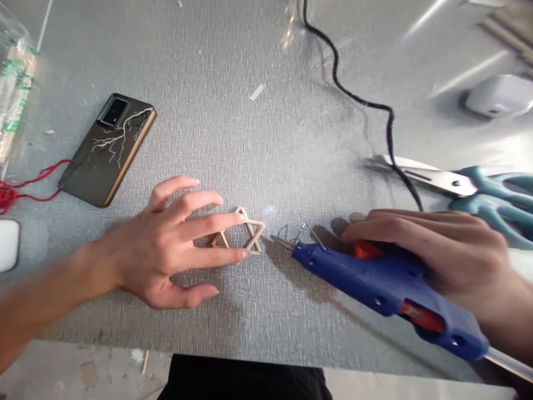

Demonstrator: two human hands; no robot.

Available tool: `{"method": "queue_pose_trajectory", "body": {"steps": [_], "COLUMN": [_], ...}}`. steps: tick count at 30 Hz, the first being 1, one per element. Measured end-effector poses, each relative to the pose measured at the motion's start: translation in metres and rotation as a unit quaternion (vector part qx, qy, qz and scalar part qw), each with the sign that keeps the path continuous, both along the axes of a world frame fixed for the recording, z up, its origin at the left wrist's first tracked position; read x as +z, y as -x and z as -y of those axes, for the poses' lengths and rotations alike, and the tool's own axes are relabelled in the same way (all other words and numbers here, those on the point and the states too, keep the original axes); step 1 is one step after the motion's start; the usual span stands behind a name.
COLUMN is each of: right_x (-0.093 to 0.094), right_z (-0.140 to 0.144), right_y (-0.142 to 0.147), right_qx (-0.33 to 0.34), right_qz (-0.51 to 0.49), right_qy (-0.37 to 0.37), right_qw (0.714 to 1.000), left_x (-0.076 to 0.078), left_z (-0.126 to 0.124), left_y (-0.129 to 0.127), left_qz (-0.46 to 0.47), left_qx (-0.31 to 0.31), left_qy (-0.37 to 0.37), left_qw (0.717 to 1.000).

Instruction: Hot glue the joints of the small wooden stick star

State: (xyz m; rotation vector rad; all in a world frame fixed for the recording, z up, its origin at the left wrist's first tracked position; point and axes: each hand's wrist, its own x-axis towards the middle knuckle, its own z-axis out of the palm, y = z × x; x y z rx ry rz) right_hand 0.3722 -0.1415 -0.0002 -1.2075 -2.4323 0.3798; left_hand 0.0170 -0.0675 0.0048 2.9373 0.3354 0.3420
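Grey textured tabletop | wooden star lies flat mid-table | left hand spread open, two fingertips touching star's left side | right hand right of star, wrapped over blue glue gun, nozzle just beside star, seemingly not touching | phone up-left of star | scissors up-right

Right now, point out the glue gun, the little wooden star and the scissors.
glue gun [387,280], head view, blue body.
wooden star [252,236], head view, right-hand sticks.
scissors [437,178], head view, metal blade.
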Motion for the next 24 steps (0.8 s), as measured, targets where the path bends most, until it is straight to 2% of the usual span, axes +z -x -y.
{"method": "queue_pose_trajectory", "body": {"steps": [4, 9, 15, 19, 24], "right_x": [-0.007, -0.012, -0.006, -0.002, -0.006], "right_z": [-0.003, -0.002, 0.001, 0.005, 0.005], "right_y": [-0.003, -0.009, -0.006, -0.005, -0.006], "right_qx": [0.042, 0.066, 0.074, 0.048, 0.059], "right_qz": [-0.043, -0.03, 0.01, 0.06, 0.077], "right_qy": [-0.024, -0.044, -0.064, -0.093, -0.171], "right_qw": [0.998, 0.996, 0.995, 0.993, 0.98], "left_x": [0.0, -0.002, 0.0, 0.0, 0.0], "left_z": [0.001, 0.005, 0.006, 0.006, 0.006], "left_y": [0.0, -0.001, -0.003, -0.005, -0.006], "left_qz": [0.003, 0.03, 0.009, 0.007, -0.002], "left_qx": [-0.003, 0.017, 0.01, 0.002, -0.006], "left_qy": [-0.007, -0.018, -0.055, -0.077, -0.1], "left_qw": [1.0, 0.999, 0.998, 0.997, 0.995]}}
